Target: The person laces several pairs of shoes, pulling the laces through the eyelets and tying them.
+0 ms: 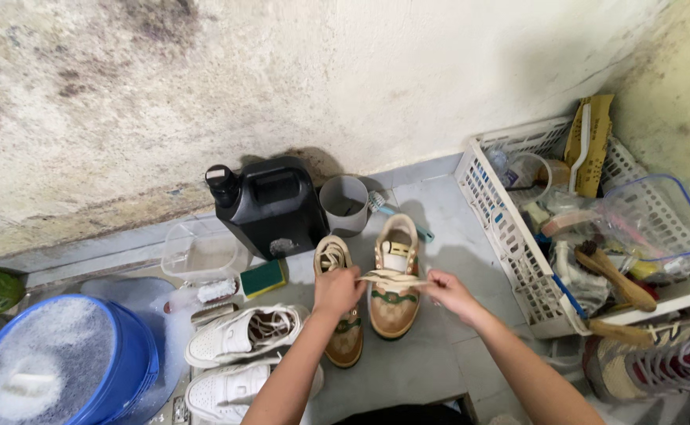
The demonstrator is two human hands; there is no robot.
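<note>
Two tan sneakers with green and red stripes stand side by side on the grey floor, the left one [343, 338] and the right one [396, 303]. A cream shoelace [392, 278] stretches flat between my hands, just above the right sneaker's tongue. My left hand [337, 290] pinches one end of the lace, over the left sneaker. My right hand [449, 291] pinches the other end, just right of the right sneaker.
A pair of white sneakers [239, 334] lies left of my arms. A blue tub of foamy water [54, 362], a clear container [199, 252], a green sponge [264, 277], a black jug [270, 205] and a grey cup [345, 205] stand behind. A white basket [510, 236] of brushes sits right.
</note>
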